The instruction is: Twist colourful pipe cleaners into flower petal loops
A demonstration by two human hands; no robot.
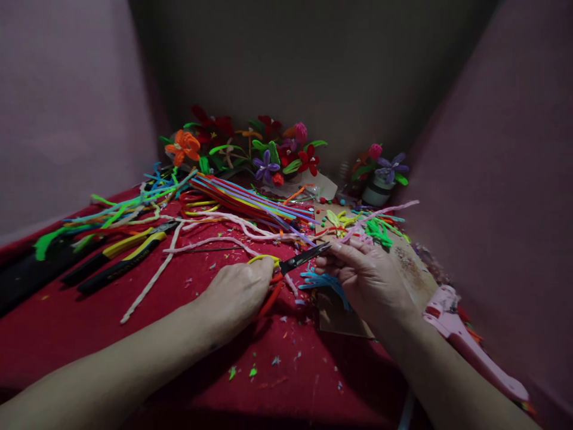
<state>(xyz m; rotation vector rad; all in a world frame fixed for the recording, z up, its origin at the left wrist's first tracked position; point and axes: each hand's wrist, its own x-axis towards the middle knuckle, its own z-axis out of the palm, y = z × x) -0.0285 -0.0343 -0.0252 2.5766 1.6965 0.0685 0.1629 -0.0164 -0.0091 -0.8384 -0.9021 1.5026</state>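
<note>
My left hand (242, 283) is wrapped round a pair of scissors (304, 258) with black blades and yellow and red handles. The blades point right, their tips at the fingertips of my right hand (367, 275). That hand is closed in a pinch on a pink pipe cleaner (385, 212), whose free length sticks out to the upper right. The pinched end is partly hidden by the fingers. Just below the blades lies a bundle of blue pipe cleaner pieces (326, 279). Another pink pipe cleaner (215, 240) runs across the cloth behind my left hand.
Yellow-and-black pliers (129, 254) lie at left near loose pipe cleaners. A bundle of coloured stems (250, 200) sits behind the scissors. Pipe cleaner flowers (266, 166) line the back, with a small jar (378, 190) at right. A pink glue gun (474, 346) lies beside my right forearm.
</note>
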